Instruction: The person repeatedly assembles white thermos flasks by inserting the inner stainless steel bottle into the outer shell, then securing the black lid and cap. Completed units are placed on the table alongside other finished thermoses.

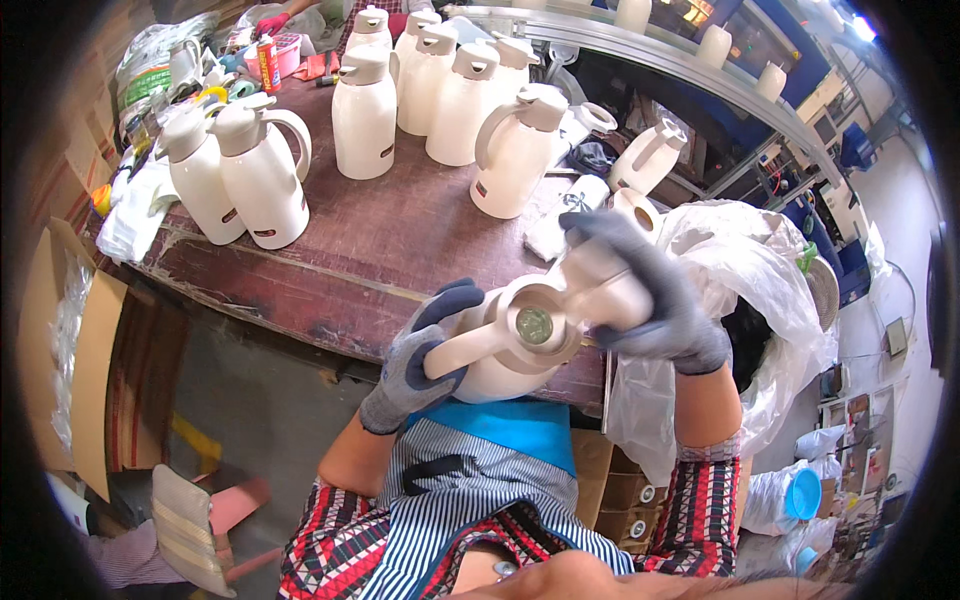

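A cream vacuum jug (507, 378) is tilted at the table's near edge, its open mouth facing up and showing a greenish, shiny inside. My left hand (412, 360), in a grey glove, is closed round its handle and side. Just right of the mouth, my gloved right hand (668, 305) grips a cream jug lid (608, 288). The lid is off the mouth or hinged back; whether it still joins the jug I cannot tell. Motion blurs the right hand and lid.
Several lidded cream jugs (364, 125) stand across the dark red table (330, 215). Two jugs (262, 190) stand at the left. A clear plastic bag (700, 235) lines a container at the right. Cardboard (100, 370) stands at the left; a chair (190, 530) is below. Someone's gloved hand (272, 24) shows far off.
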The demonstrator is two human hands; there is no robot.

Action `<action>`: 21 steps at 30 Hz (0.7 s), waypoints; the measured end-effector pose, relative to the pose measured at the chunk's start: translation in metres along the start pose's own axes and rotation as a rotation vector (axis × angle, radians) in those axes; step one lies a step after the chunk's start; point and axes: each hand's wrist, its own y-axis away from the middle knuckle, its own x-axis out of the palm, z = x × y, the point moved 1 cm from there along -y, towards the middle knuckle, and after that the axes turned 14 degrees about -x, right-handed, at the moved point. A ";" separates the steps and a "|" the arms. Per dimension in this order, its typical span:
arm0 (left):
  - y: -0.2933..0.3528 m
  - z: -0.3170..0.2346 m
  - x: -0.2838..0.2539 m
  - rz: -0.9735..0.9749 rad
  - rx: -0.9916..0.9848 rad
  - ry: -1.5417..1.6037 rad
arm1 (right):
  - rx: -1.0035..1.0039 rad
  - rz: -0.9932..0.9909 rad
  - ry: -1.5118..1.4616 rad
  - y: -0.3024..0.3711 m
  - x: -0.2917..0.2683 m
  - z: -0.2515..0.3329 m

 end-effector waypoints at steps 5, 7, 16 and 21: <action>0.018 0.008 -0.016 0.004 0.008 -0.023 | 0.100 -0.516 -0.206 0.036 -0.023 -0.009; 0.026 0.007 -0.021 0.033 -0.128 0.056 | 0.173 -0.422 -0.203 0.048 -0.013 -0.008; 0.018 -0.009 -0.015 0.076 -0.085 -0.084 | -0.345 0.289 0.411 0.019 0.023 0.002; -0.007 -0.010 -0.011 0.189 0.063 -0.080 | -0.350 0.499 0.360 0.012 0.015 -0.011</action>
